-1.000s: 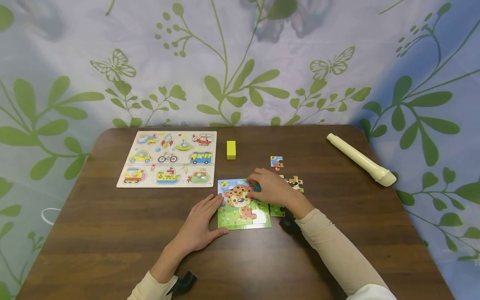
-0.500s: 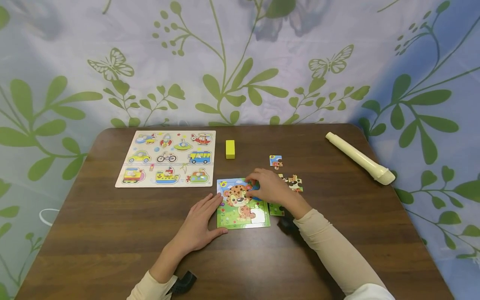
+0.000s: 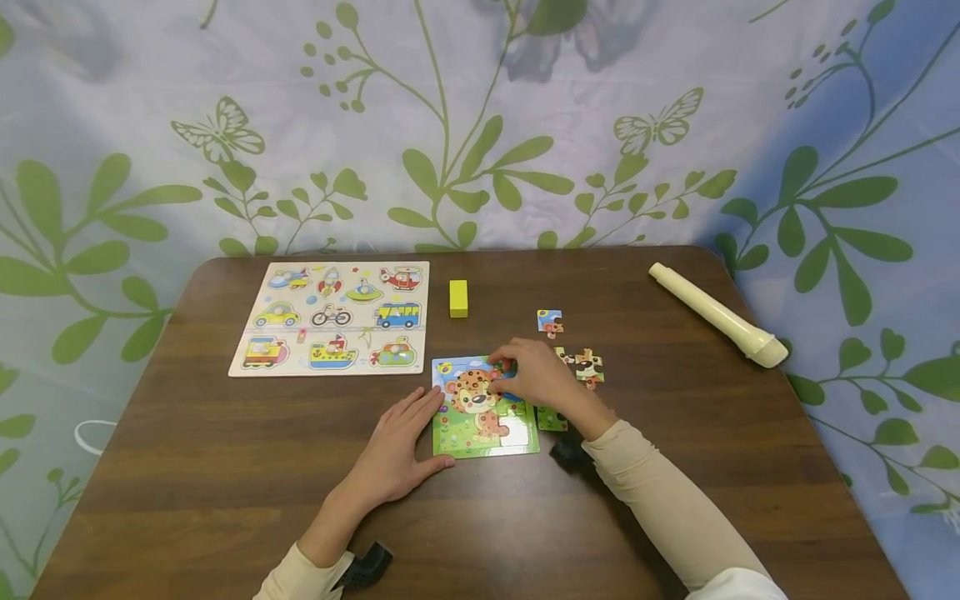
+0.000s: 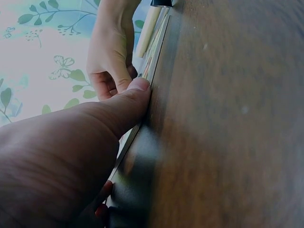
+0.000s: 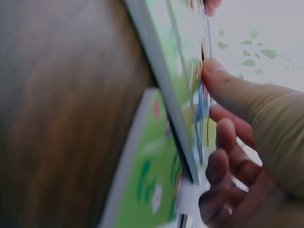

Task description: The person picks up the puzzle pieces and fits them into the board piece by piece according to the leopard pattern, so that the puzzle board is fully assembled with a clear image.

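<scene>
A small jigsaw puzzle (image 3: 461,433) with a leopard cub on a green and blue ground lies in its tray in the middle of the table. A pale gap shows at its lower right. My left hand (image 3: 397,446) rests along its left side, fingers fairly straight at the edge and thumb (image 4: 135,90) by the near corner. At the upper right of the picture my right hand (image 3: 543,377) pinches a puzzle piece (image 5: 205,97) between thumb and fingers. That piece is mostly hidden by the hand in the head view.
Loose pieces lie right of the tray: a blue one (image 3: 550,322) behind, a patterned one (image 3: 590,367) and a green one (image 3: 552,419) nearer. A vehicle peg board (image 3: 352,333) is at the back left, a yellow block (image 3: 458,298) beside it. A cream tube (image 3: 712,312) lies back right.
The view has shifted very slightly. My right hand stays over the puzzle's upper right with only slight movement, and my left hand keeps its place at the left edge.
</scene>
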`<state>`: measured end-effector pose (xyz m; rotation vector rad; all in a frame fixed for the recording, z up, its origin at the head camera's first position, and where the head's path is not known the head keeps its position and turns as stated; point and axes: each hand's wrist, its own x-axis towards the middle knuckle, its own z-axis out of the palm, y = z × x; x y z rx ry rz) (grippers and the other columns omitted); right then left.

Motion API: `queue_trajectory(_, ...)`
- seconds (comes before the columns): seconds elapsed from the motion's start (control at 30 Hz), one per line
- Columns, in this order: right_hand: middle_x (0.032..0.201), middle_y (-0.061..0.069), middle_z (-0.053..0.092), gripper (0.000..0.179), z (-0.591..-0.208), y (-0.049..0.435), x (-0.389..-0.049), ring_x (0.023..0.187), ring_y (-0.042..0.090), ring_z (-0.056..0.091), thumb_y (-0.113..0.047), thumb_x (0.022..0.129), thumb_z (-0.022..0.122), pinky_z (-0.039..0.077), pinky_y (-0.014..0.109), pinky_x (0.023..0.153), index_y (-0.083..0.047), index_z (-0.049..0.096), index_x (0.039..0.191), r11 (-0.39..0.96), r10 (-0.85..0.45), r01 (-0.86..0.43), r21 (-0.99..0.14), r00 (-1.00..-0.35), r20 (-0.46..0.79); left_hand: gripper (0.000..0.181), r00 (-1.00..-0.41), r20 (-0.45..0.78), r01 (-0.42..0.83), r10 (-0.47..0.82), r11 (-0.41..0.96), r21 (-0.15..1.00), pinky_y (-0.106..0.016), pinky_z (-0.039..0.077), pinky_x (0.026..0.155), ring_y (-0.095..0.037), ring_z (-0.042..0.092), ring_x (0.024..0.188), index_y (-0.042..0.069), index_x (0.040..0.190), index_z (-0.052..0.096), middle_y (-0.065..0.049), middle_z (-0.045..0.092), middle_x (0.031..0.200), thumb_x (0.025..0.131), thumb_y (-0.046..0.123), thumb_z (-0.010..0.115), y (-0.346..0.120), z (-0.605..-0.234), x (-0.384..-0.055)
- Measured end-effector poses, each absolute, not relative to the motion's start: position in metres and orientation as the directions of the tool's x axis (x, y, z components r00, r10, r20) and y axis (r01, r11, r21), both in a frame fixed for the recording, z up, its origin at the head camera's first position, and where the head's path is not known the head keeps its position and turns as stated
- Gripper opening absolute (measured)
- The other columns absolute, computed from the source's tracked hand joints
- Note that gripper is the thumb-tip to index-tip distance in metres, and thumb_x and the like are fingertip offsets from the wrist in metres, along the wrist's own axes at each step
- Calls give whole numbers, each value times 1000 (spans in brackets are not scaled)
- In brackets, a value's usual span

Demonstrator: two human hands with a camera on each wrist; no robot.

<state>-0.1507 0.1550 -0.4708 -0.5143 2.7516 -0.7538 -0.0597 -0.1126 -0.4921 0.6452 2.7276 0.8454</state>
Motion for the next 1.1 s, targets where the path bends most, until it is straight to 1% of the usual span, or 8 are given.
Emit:
queue_trajectory(0.17,86,-7,60,41,-468,152,-149,69,10,51,-44,83,84,43,27,61,-24,77,117,822,-353,-230,-521,-923,-151,94,-878,-72,350,473,738,578,-62,25,122,-31,25,157,14,161,33,-3,33,168,86,47,80,-113,-492,-60)
queue_trajectory(0.37,88,-5,60,44,-461,152,-144,67,11,50,-44,84,83,41,26,57,-22,76,122,830,-350,-246,-500,-929,-123,94,-879,-63,355,473,736,577,-62,26,122,-31,26,157,13,161,34,-4,33,167,86,46,80,-113,-491,-61)
queue_trajectory(0.43,89,-5,61,40,-459,153,-142,69,11,50,-41,85,83,42,27,58,-21,77,119,832,-340,-250,-496,-935,-100,94,-877,-58,361,477,734,575,-62,26,121,-31,26,157,13,161,34,-4,33,167,86,46,80,-113,-491,-61)
queue_trajectory(0.5,89,-5,61,29,-457,154,-140,70,11,52,-37,87,82,43,28,60,-22,79,112,836,-328,-248,-491,-941,-83,94,-877,-56,363,478,734,573,-62,26,121,-31,26,157,13,161,34,-4,33,167,86,47,80,-113,-491,-61)
queue_trajectory(0.6,89,-6,62,16,-458,154,-138,72,11,52,-34,90,79,44,27,62,-25,82,103,847,-337,-269,-458,-939,-73,94,-880,-55,358,471,737,573,-62,26,121,-31,26,156,13,160,35,-4,34,167,85,46,81,-113,-491,-61)
queue_trajectory(0.67,90,-6,63,12,-460,153,-138,72,10,51,-33,92,77,43,27,61,-27,83,100,852,-345,-277,-444,-936,-78,94,-882,-53,357,468,737,574,-62,26,122,-31,26,156,13,160,35,-4,34,167,85,46,81,-114,-492,-61)
queue_trajectory(0.83,89,-6,64,10,-462,152,-137,69,10,50,-28,94,76,43,26,59,-25,83,99,864,-343,-282,-416,-936,-80,94,-877,-49,367,477,733,573,-61,27,121,-31,27,156,13,160,35,-4,34,167,86,47,80,-113,-493,-60)
queue_trajectory(1.1,87,-6,64,13,-460,147,-139,72,10,52,-30,96,72,45,27,62,-22,84,97,884,-369,-320,-340,-925,-89,94,-881,-52,361,471,738,570,-62,27,121,-31,27,156,13,160,35,-4,35,167,86,47,80,-113,-493,-59)
